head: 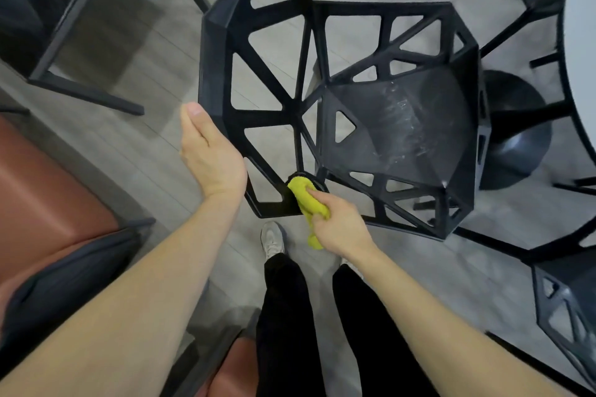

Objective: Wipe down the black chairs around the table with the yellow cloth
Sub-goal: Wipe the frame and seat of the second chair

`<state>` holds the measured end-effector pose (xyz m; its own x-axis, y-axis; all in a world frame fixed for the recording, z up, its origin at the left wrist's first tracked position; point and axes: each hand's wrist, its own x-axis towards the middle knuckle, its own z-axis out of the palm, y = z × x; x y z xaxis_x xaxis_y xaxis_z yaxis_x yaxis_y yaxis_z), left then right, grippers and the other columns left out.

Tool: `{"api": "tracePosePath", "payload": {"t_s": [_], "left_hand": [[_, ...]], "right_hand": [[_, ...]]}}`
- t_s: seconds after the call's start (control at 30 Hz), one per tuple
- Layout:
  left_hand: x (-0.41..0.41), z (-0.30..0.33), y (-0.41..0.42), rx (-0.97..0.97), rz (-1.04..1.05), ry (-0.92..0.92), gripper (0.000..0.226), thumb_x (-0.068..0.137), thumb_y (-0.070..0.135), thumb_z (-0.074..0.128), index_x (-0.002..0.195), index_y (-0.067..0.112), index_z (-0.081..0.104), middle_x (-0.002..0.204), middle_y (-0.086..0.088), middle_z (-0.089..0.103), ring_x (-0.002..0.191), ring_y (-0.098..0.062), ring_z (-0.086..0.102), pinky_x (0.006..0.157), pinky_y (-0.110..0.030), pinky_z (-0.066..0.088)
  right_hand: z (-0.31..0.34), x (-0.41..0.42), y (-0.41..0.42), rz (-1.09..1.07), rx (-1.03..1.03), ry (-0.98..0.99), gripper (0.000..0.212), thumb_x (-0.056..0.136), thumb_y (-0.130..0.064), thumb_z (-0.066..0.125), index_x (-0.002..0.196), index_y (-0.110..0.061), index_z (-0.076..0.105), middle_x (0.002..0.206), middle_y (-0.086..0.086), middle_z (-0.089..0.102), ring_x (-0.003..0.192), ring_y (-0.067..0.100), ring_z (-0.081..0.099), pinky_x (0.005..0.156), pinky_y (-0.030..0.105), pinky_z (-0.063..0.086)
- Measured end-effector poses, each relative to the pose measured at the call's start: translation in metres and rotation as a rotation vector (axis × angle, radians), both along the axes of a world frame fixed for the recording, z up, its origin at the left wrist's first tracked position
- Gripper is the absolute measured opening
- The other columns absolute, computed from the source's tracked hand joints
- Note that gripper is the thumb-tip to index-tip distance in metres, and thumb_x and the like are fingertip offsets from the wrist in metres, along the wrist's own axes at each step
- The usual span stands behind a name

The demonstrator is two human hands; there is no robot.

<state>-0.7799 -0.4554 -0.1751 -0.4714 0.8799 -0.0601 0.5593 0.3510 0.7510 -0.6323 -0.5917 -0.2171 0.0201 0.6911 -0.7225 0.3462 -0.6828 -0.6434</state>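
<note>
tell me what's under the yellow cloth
The cloth, gripped by the right hand, presses on a bar of the black chair frame near the backrest corner. The spot beneath it is covered. Its tail hangs over grey floor.

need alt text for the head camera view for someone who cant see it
Seen from above, a person's right hand presses a bunched yellow cloth against the near frame of a black lattice chair, while the open left hand rests at the chair's backrest edge. The seat looks scuffed; a white table edge and other black chairs stand to the right.
</note>
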Motion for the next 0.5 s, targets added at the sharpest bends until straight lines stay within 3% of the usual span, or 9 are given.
{"api": "tracePosePath", "payload": {"t_s": [0.1, 0.17, 0.23, 0.3, 0.37, 0.43, 0.5], "left_hand": [[-0.003, 0.001, 0.003, 0.004, 0.008, -0.009, 0.033, 0.118, 0.035, 0.025, 0.103, 0.017, 0.048, 0.077, 0.011, 0.039, 0.075, -0.004, 0.041, 0.078, -0.029, 0.034], [-0.005, -0.001, 0.004, 0.007, 0.010, -0.007, 0.032, 0.117, 0.035, 0.026, 0.102, 0.018, 0.048, 0.076, 0.011, 0.040, 0.073, -0.004, 0.042, 0.079, -0.033, 0.033], [-0.004, 0.001, 0.003, -0.004, 0.003, 0.000, 0.031, 0.118, 0.033, 0.025, 0.102, 0.018, 0.047, 0.076, 0.010, 0.039, 0.073, -0.002, 0.044, 0.078, -0.032, 0.033], [-0.001, 0.002, 0.002, -0.016, -0.011, 0.008, 0.032, 0.118, 0.032, 0.024, 0.103, 0.016, 0.046, 0.077, 0.009, 0.037, 0.074, 0.001, 0.046, 0.075, -0.027, 0.032], [-0.002, 0.002, 0.000, -0.023, -0.013, 0.012, 0.032, 0.118, 0.032, 0.023, 0.103, 0.014, 0.045, 0.077, 0.009, 0.035, 0.071, 0.007, 0.046, 0.071, -0.025, 0.031], [-0.004, 0.000, 0.002, -0.012, -0.012, 0.013, 0.031, 0.118, 0.032, 0.024, 0.102, 0.015, 0.046, 0.076, 0.011, 0.036, 0.071, 0.008, 0.047, 0.073, -0.026, 0.029], [-0.005, 0.000, 0.004, 0.002, 0.000, 0.007, 0.028, 0.118, 0.031, 0.026, 0.103, 0.019, 0.046, 0.077, 0.014, 0.041, 0.076, 0.000, 0.047, 0.078, -0.027, 0.030]], "right_hand": [[0.022, -0.038, 0.027, -0.092, 0.153, 0.052, 0.067, 0.094, -0.011, 0.055, 0.159, -0.025, 0.047, 0.154, 0.002, 0.054, 0.133, 0.024, 0.056, 0.115, 0.035, 0.044], [0.033, -0.051, 0.021, -0.105, 0.291, 0.126, 0.071, 0.090, -0.011, 0.051, 0.158, -0.029, 0.049, 0.158, -0.008, 0.048, 0.140, 0.014, 0.047, 0.120, 0.026, 0.036], [0.018, -0.044, -0.009, -0.066, 0.298, 0.109, 0.077, 0.087, -0.006, 0.050, 0.157, -0.037, 0.048, 0.162, -0.021, 0.040, 0.144, 0.010, 0.039, 0.122, 0.020, 0.029], [0.001, -0.030, -0.031, -0.058, 0.173, 0.012, 0.078, 0.091, 0.001, 0.051, 0.159, -0.037, 0.044, 0.162, -0.024, 0.034, 0.146, 0.016, 0.037, 0.125, 0.033, 0.033], [0.003, -0.034, -0.025, -0.102, 0.077, -0.046, 0.077, 0.093, 0.001, 0.053, 0.161, -0.031, 0.041, 0.166, -0.014, 0.034, 0.146, 0.023, 0.037, 0.125, 0.040, 0.034], [0.021, -0.053, 0.002, -0.134, 0.143, 0.000, 0.076, 0.091, 0.000, 0.055, 0.161, -0.026, 0.042, 0.166, -0.006, 0.036, 0.147, 0.024, 0.036, 0.124, 0.026, 0.027], [0.042, -0.064, 0.017, -0.104, 0.312, 0.066, 0.078, 0.088, 0.001, 0.053, 0.160, -0.028, 0.046, 0.166, -0.009, 0.037, 0.147, 0.014, 0.034, 0.118, 0.009, 0.019]]}}
